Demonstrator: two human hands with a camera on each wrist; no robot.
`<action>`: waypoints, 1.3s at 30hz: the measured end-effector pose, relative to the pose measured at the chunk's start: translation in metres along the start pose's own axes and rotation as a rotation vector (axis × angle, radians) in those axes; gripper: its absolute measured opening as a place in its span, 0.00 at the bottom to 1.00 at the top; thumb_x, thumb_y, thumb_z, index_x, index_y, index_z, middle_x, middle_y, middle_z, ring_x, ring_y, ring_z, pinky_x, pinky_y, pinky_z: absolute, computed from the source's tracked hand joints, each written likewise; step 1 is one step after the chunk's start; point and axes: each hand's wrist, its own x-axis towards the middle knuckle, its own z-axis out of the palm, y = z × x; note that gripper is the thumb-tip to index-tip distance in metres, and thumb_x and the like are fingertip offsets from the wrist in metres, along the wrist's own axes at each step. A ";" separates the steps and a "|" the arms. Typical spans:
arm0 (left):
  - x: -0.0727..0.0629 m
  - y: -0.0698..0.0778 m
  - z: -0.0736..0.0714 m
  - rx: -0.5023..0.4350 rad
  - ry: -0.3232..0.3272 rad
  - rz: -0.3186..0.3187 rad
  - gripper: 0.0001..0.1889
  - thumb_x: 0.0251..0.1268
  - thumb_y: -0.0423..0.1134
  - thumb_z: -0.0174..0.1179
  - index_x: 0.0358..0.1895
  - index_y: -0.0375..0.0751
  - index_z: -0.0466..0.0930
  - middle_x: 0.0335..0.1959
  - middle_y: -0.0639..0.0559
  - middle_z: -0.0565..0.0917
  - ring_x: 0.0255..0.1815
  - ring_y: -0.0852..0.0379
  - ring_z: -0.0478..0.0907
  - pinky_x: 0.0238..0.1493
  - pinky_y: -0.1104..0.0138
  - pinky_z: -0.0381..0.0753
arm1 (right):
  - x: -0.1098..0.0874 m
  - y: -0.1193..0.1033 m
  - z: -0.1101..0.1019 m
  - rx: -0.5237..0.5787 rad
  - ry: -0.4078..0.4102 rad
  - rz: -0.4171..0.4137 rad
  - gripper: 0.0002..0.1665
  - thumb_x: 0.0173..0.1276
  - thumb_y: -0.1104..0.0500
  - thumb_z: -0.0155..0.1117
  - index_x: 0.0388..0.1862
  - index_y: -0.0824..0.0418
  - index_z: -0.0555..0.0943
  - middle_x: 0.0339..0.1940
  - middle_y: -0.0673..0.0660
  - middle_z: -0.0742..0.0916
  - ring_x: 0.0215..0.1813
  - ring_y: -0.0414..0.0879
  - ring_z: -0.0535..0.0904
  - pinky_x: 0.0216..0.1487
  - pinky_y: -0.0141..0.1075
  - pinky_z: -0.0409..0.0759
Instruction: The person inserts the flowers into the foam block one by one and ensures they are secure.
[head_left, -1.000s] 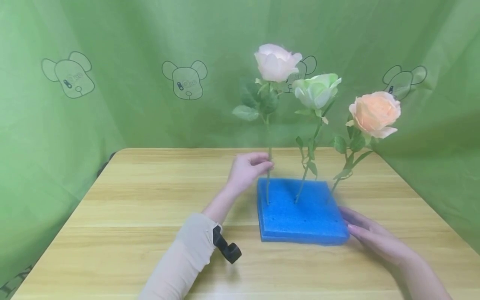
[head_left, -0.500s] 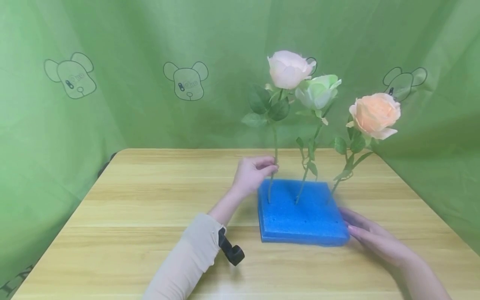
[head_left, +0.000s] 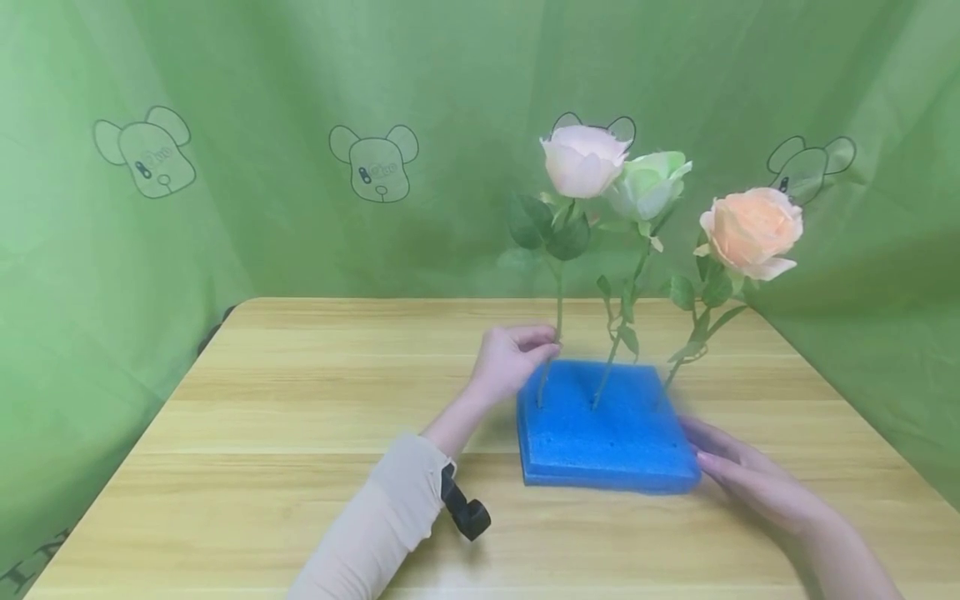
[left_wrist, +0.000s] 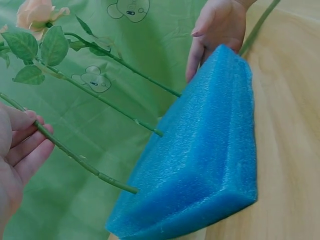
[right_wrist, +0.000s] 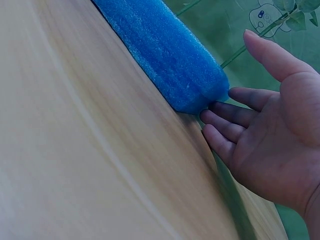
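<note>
My left hand (head_left: 506, 367) pinches the stem of a pale pink rose (head_left: 585, 165) between thumb and fingers, low down near a blue foam block (head_left: 607, 446). The stem's lower end (left_wrist: 95, 170) stands in the block's top, leaning right in the head view. A green-white rose (head_left: 649, 190), partly behind the pale pink one, and a peach rose (head_left: 753, 232) also stand in the block, in a row. At the block's right side is my right hand (head_left: 750, 482); its extended fingertips (right_wrist: 217, 126) touch the foam, thumb raised.
The block rests on a wooden table (head_left: 300, 400). Small holes show in its front half. Behind hangs a green curtain (head_left: 450, 242) with bear-head outlines. A black wrist mount (head_left: 467, 508) juts from the left sleeve (head_left: 382, 508).
The left hand has moved slightly right and down, tilting the pale pink rose rightward and lowering its bloom toward the green-white one. The right hand has stayed at the block.
</note>
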 end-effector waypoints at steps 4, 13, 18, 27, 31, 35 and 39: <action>-0.003 -0.001 0.001 0.033 -0.015 0.002 0.09 0.56 0.32 0.64 0.41 0.35 0.84 0.44 0.45 0.84 0.43 0.56 0.82 0.46 0.74 0.78 | 0.000 -0.001 0.000 -0.004 0.000 0.004 0.32 0.76 0.60 0.40 0.73 0.67 0.45 0.73 0.68 0.50 0.61 0.19 0.58 0.55 0.17 0.58; -0.006 -0.003 0.003 0.081 -0.033 0.021 0.09 0.57 0.33 0.64 0.41 0.36 0.84 0.43 0.47 0.85 0.42 0.58 0.82 0.46 0.75 0.78 | 0.000 0.003 0.000 -0.015 0.011 -0.008 0.32 0.75 0.61 0.40 0.72 0.69 0.45 0.73 0.64 0.53 0.60 0.19 0.59 0.55 0.17 0.58; -0.005 -0.004 0.003 0.142 -0.051 0.043 0.09 0.58 0.33 0.63 0.42 0.36 0.84 0.44 0.48 0.84 0.43 0.58 0.82 0.47 0.75 0.78 | 0.000 0.003 0.000 -0.023 0.013 -0.012 0.32 0.75 0.61 0.40 0.72 0.70 0.45 0.73 0.63 0.54 0.60 0.19 0.59 0.56 0.18 0.58; -0.008 -0.009 0.007 0.201 -0.089 0.021 0.10 0.59 0.34 0.62 0.43 0.36 0.83 0.43 0.47 0.84 0.44 0.57 0.81 0.47 0.73 0.78 | 0.000 0.003 0.000 -0.023 0.004 -0.033 0.31 0.75 0.62 0.40 0.72 0.71 0.45 0.72 0.69 0.51 0.61 0.20 0.59 0.56 0.17 0.58; -0.009 -0.010 0.008 0.207 -0.085 0.024 0.10 0.59 0.34 0.62 0.43 0.37 0.83 0.44 0.48 0.84 0.46 0.57 0.81 0.49 0.72 0.78 | 0.000 0.004 -0.001 -0.012 0.006 -0.020 0.32 0.75 0.61 0.40 0.72 0.70 0.45 0.74 0.61 0.55 0.61 0.20 0.59 0.56 0.17 0.58; -0.010 -0.009 0.008 0.226 -0.084 0.038 0.09 0.59 0.34 0.62 0.43 0.37 0.83 0.44 0.48 0.84 0.46 0.56 0.81 0.49 0.71 0.78 | 0.001 0.004 -0.002 -0.014 0.000 -0.026 0.32 0.76 0.61 0.39 0.72 0.70 0.44 0.74 0.62 0.54 0.61 0.20 0.59 0.56 0.17 0.58; -0.010 -0.009 0.007 0.240 -0.093 0.047 0.10 0.60 0.34 0.61 0.43 0.37 0.82 0.43 0.48 0.84 0.45 0.56 0.81 0.49 0.72 0.78 | 0.000 0.004 -0.001 -0.020 -0.001 -0.032 0.32 0.75 0.61 0.39 0.71 0.71 0.44 0.73 0.53 0.58 0.61 0.20 0.59 0.56 0.18 0.58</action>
